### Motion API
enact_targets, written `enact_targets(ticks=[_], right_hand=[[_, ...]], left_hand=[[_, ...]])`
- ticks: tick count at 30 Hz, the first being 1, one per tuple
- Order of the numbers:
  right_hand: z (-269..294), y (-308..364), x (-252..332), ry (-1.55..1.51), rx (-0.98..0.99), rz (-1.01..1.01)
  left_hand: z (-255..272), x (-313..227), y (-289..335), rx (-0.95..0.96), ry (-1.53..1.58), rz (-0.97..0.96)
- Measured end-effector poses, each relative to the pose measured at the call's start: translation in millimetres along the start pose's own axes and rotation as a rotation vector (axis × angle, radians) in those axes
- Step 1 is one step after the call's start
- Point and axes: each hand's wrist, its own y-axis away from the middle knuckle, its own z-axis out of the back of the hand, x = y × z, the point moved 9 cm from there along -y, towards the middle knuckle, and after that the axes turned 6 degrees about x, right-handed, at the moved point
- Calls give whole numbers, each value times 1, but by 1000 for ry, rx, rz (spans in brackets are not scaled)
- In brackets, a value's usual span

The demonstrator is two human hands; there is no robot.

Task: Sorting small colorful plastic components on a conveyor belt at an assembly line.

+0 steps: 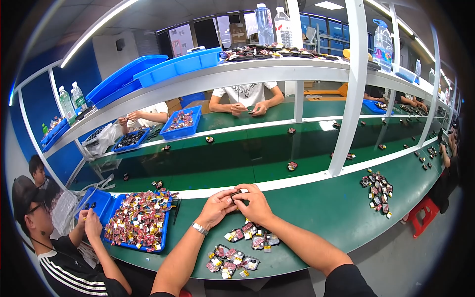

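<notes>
My left hand (217,208) and my right hand (255,205) meet over the green bench, thumbs and fingers closed together on a small black plastic casing (236,195). Fingers cover most of that casing, so its details are hidden. A silver watch or bracelet (200,228) sits on my left wrist. Nearer to me, between my forearms, lie loose groups of small electronic assemblies (229,258): black casings with reddish circuit boards and white-and-yellow parts. Others of the same kind (258,241) lie just below my right hand.
Left of my arms, a blue tray (164,238) is heaped with reddish boards, beside a seated co-worker (69,267). A dark thin tool (176,212) lies along it. Ahead runs a green conveyor (237,166) carrying scattered assemblies, below a white shelf frame (349,99). Another pile (380,190) lies right.
</notes>
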Motion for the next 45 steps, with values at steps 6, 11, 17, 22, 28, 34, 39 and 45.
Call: enact_targets(ticks=[6, 11, 17, 22, 28, 34, 39, 45], right_hand=[[1, -3, 9, -42, 12, 34], [5, -6, 24, 11, 8, 100], [3, -4, 4, -60, 13, -15], [-1, -4, 3, -82, -10, 1], [6, -6, 3, -19, -8, 12], [10, -8, 13, 73, -56, 4], [10, -5, 26, 191, -98, 140], [6, -7, 23, 234, -85, 105]], left_hand=[[3, 0, 0, -38, -29, -28], [5, -7, 1, -50, 25, -96], [-2, -6, -1, -16, 19, -91], [0, -7, -1, -34, -13, -124], [-4, -6, -1, -78, -33, -103], [-3, -4, 0, -84, -20, -86], [-2, -3, 0, -88, 2, -74], [-2, -3, -1, -132, -7, -79]])
